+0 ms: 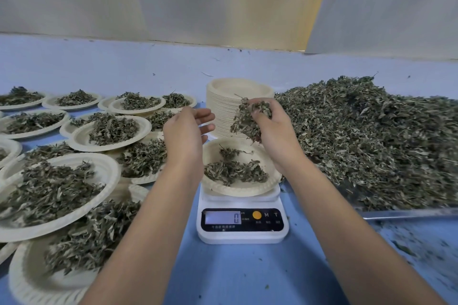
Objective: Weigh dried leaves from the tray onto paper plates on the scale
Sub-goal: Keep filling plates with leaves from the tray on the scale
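Blue table (235,275): plate (247,192) on scale (243,236) holds leaves (233,171); R hand (275,129) grips more, L hand (184,132) loose.

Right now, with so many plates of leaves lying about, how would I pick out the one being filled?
Find the white scale mid-way along the blue table, between the big leaf heap and the filled plates. The paper plate sitting on it is the one. It alone rests on the scale, thinly covered, below the right hand gripping leaves.
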The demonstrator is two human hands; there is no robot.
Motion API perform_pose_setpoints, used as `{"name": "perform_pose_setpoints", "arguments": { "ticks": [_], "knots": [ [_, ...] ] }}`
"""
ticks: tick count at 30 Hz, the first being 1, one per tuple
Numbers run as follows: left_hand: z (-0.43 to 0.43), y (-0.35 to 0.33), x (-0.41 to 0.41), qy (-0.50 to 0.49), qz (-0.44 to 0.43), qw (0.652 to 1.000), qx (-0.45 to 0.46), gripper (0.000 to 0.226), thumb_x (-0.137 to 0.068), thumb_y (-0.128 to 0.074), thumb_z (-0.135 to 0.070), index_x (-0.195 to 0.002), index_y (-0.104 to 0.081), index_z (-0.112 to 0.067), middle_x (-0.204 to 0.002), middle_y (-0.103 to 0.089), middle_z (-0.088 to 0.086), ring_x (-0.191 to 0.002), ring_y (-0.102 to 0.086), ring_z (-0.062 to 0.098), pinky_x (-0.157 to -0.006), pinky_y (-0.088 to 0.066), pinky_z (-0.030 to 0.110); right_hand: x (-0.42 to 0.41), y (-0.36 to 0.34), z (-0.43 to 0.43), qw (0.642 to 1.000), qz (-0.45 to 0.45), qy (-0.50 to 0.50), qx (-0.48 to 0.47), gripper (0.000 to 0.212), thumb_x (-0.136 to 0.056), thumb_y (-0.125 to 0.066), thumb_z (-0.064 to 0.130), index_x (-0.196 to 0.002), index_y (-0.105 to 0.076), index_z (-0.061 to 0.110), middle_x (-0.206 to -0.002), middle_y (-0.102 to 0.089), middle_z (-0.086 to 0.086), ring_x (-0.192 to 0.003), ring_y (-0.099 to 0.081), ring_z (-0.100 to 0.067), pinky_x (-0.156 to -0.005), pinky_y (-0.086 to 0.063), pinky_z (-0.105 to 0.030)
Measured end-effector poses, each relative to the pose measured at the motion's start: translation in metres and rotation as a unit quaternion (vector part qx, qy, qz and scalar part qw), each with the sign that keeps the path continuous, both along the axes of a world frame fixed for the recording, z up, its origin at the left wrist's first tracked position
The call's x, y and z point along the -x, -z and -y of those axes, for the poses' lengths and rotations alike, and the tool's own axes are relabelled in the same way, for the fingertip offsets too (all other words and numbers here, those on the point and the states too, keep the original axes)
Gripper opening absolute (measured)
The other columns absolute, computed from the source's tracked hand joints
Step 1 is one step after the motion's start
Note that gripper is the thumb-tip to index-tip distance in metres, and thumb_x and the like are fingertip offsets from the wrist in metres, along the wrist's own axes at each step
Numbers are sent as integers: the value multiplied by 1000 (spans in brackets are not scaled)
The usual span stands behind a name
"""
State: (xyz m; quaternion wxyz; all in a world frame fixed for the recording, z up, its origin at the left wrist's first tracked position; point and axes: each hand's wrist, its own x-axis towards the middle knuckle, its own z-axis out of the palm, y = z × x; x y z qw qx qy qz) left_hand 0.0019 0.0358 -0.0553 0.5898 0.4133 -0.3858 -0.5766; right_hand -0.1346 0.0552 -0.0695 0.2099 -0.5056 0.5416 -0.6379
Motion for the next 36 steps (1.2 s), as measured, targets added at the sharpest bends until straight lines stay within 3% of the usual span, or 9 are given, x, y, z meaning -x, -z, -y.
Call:
{"name": "perform_pose_setpoints", "arguments": {
  "ticks": [4, 11, 14, 17, 22, 25, 30, 33, 36],
  "knots": [
    [0, 1, 2, 13, 1, 1000, -8, 28, -95, -40, -15, -80, -64, -12, -76, -69, -2, -52, -56, 5, -53, -40, 17, -1, 0, -1, 1000, 26, -13, 11, 22, -97, -43, 4, -108, -57, 17, -102, -54, 16, -89, -49, 10, -67, -36, 5],
    [0, 1, 0, 14, -8, 1000, -10, 28, -94, -41, -14, -80, -64, -12, -73, -69, -3, -52, -57, 6, -50, -40, 16, -3, 0, -2, 1000, 4, -28, -2, 24, -95, -46, 3, -106, -59, 19, -105, -55, 19, -89, -49, 15, -67, -36, 4],
    [0, 1, 0, 14, -10, 1000, -11, 28, -95, -41, -15, -81, -64, -12, -73, -69, -3, -52, -56, 6, -50, -41, 16, -3, -1, -4, 999, 16, -33, -21, 28, -93, -45, 0, -103, -60, 21, -92, -62, 17, -76, -55, -9, -69, -47, -23],
    [1, 2, 0, 15, -10, 1000, -13, 28, -95, -40, -15, -82, -64, -11, -74, -69, -2, -49, -56, 5, -50, -41, 16, -5, -2, -5, 998, 23, -48, -40, 35, -88, -43, -6, -102, -62, 20, -88, -66, 18, -77, -56, -16, -69, -51, -38],
    [3, 3, 1, 16, -13, 1000, -21, 27, -94, -40, -14, -82, -64, -10, -75, -69, -1, -49, -56, 5, -47, -40, 15, -8, -2, -5, 998, 4, -54, -25, 39, -82, -44, -12, -97, -64, 19, -83, -63, 23, -73, -52, -7, -65, -44, -22],
    [4, 3, 0, 17, -13, 1000, -22, 29, -96, -39, -15, -81, -64, -11, -75, -69, -1, -48, -56, 4, -45, -39, 14, -7, -2, -5, 998, 15, -55, -27, 38, -83, -45, -11, -99, -64, 18, -88, -64, 11, -74, -47, -15, -67, -40, -26],
    [4, 4, 0, 19, -11, 1000, -21, 30, -96, -38, -16, -80, -64, -11, -76, -70, -1, -48, -56, 3, -48, -40, 15, -5, -4, -4, 997, 41, -62, -24, 33, -85, -47, -7, -99, -65, 16, -99, -65, 7, -81, -53, -17, -71, -45, -26],
    [4, 4, 0, 20, -7, 1000, -22, 31, -97, -38, -17, -80, -64, -12, -78, -70, -1, -50, -57, 4, -50, -40, 15, -5, -5, -4, 997, 35, -68, -22, 32, -85, -48, -6, -93, -66, 20, -100, -64, 5, -78, -53, -11, -62, -43, -15],
    [4, 4, 0, 20, -6, 1000, -23, 32, -97, -38, -17, -80, -64, -12, -78, -70, -1, -50, -56, 4, -51, -40, 16, -5, -5, -4, 996, 40, -74, -18, 33, -86, -46, -5, -90, -65, 22, -105, -64, 6, -88, -54, -12, -75, -46, -25]
  ]
}}
